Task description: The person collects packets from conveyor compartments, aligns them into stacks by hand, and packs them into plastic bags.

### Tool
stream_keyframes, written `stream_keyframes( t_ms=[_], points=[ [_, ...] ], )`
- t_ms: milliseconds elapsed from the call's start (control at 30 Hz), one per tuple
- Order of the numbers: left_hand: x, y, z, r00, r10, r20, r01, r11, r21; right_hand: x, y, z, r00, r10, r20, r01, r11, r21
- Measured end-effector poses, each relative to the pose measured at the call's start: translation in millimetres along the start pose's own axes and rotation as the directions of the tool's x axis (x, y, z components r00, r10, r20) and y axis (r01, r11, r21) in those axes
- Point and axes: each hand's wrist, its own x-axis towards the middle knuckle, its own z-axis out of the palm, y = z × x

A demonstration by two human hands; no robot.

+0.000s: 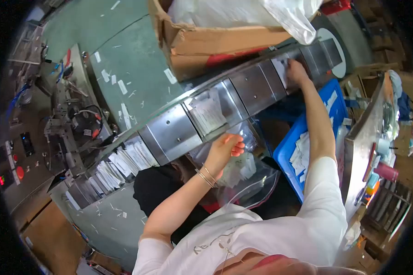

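Observation:
My right hand [298,73] reaches into the far right part of a long metal channel [170,130]. Its fingers are closed at the edge of a white paper piece [280,68], partly hidden by the hand. Nearer my body, my left hand [226,150] hovers by the channel's front edge with its fingers curled in; nothing shows between them. Just beyond it, a stack of printed white slips [208,114] lies in an open section of the channel. Below that hand is a clear plastic bag [248,176] with white pieces inside.
More white slips [124,160] stand in a row at the channel's left end. A blue tray [284,153] holding white papers sits under my right arm. Behind the channel is a cardboard box [225,43] with white plastic. Machinery [73,105] stands left; a cluttered table [360,133] stands right.

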Motion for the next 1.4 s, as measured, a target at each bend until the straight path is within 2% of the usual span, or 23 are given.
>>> stream_keyframes(
  t_ms=[67, 100, 133, 167, 200, 233, 267, 300, 433, 567, 633, 767, 867, 933, 967, 1033, 1067, 1133, 1200, 1233, 1300, 1367, 1400],
  points=[
    [2.2, -5.8, -1.9, 1.000, -0.022, 0.010, 0.022, 1.000, 0.001, 3.3, 14.9, 7.0, 0.994, 0.057, -0.089, -0.043, 0.987, 0.155],
    [4.4, -10.4, -3.0, 0.999, -0.032, 0.005, 0.032, 0.999, 0.008, 18.8, 35.8, 17.7, 0.998, 0.067, 0.017, -0.068, 0.991, 0.117],
    [4.7, -13.2, -4.8, 0.998, -0.033, 0.054, 0.033, 0.999, 0.012, -6.8, -2.5, -12.2, 0.976, 0.208, 0.071, -0.219, 0.923, 0.317],
    [5.9, -14.4, -8.4, 0.995, -0.021, 0.099, 0.019, 0.999, 0.025, 11.0, 33.8, 16.4, 0.996, -0.084, 0.006, 0.083, 0.990, 0.116],
    [9.3, -18.2, -11.6, 0.991, -0.036, 0.131, 0.030, 0.999, 0.045, 15.6, 49.6, 26.9, 0.992, -0.098, 0.077, 0.096, 0.995, 0.035],
    [7.5, -14.7, -10.2, 0.991, -0.043, 0.130, 0.035, 0.997, 0.064, 47.6, 105.3, 78.9, 0.960, -0.236, 0.150, 0.199, 0.953, 0.227],
    [10.8, -13.9, -9.0, 0.994, -0.038, 0.103, 0.032, 0.997, 0.067, 44.3, 85.3, 67.2, 0.956, -0.183, 0.228, 0.155, 0.978, 0.138],
    [11.3, -14.6, -8.2, 0.995, -0.055, 0.087, 0.050, 0.997, 0.058, 6.3, 11.1, 5.3, 0.811, 0.266, 0.520, -0.547, 0.658, 0.517],
    [9.4, -10.8, -7.2, 0.995, 0.006, 0.097, -0.010, 0.999, 0.044, 9.1, -8.0, 34.3, 0.909, 0.242, 0.340, -0.400, 0.736, 0.546],
    [7.3, -17.4, -4.6, 0.995, -0.014, 0.096, 0.009, 0.999, 0.046, -26.5, -57.7, -19.7, 0.839, 0.356, 0.412, -0.533, 0.692, 0.487],
    [5.6, -19.2, -4.2, 0.997, 0.036, 0.068, -0.041, 0.997, 0.070, -10.4, -29.6, 27.7, 0.940, 0.195, 0.281, -0.338, 0.650, 0.680],
    [2.9, -17.4, -4.8, 0.997, 0.064, 0.048, -0.067, 0.996, 0.059, -44.2, -65.6, -21.0, 0.909, 0.100, 0.404, -0.390, 0.544, 0.743],
    [6.9, -16.6, -8.9, 0.993, 0.103, 0.061, -0.107, 0.992, 0.064, -40.8, -68.8, -0.2, 0.967, 0.035, 0.251, -0.238, 0.460, 0.855],
    [8.0, -13.4, -9.6, 0.992, 0.125, 0.020, -0.126, 0.989, 0.079, -37.6, -63.0, 15.4, 0.989, 0.091, -0.115, 0.066, 0.425, 0.903],
    [7.6, -10.9, -11.0, 0.991, 0.132, 0.024, -0.134, 0.988, 0.075, -39.7, -63.5, 9.2, 0.989, 0.087, -0.121, 0.072, 0.430, 0.900],
    [5.2, -4.3, -11.4, 0.982, 0.190, -0.012, -0.189, 0.981, 0.049, -47.7, -66.1, -12.5, 0.930, 0.260, -0.259, -0.023, 0.746, 0.666],
    [6.1, -2.6, -15.5, 0.978, 0.210, -0.004, -0.209, 0.976, 0.060, -57.6, -78.0, -29.6, 0.928, 0.258, -0.267, -0.018, 0.751, 0.661],
    [12.2, -3.5, -30.5, 0.949, 0.314, -0.039, -0.305, 0.941, 0.145, -89.1, -119.0, -67.0, 0.962, 0.214, -0.168, 0.047, 0.479, 0.877],
    [1.4, 2.5, -36.4, 0.864, 0.493, -0.101, -0.439, 0.837, 0.327, -148.6, -192.3, -100.2, 0.979, 0.168, -0.116, 0.042, 0.388, 0.921],
    [-11.4, 12.6, -42.5, 0.810, 0.574, -0.121, -0.482, 0.769, 0.421, -176.5, -222.7, -101.4, 0.996, 0.071, -0.060, 0.045, 0.202, 0.978],
    [-67.4, 30.4, -32.9, 0.648, 0.739, -0.183, -0.698, 0.672, 0.246, -232.5, -285.4, -94.5, 0.998, -0.051, -0.024, 0.023, -0.029, 0.999],
    [-147.3, 40.8, -21.8, 0.466, 0.871, -0.154, -0.819, 0.491, 0.297, -285.5, -338.0, -86.2, 0.982, -0.174, -0.071, 0.047, -0.139, 0.989],
    [-175.5, 34.5, -22.3, 0.458, 0.874, -0.163, -0.828, 0.487, 0.280, -307.0, -357.5, -72.6, 0.969, -0.236, -0.065, 0.032, -0.140, 0.990]
  ],
)
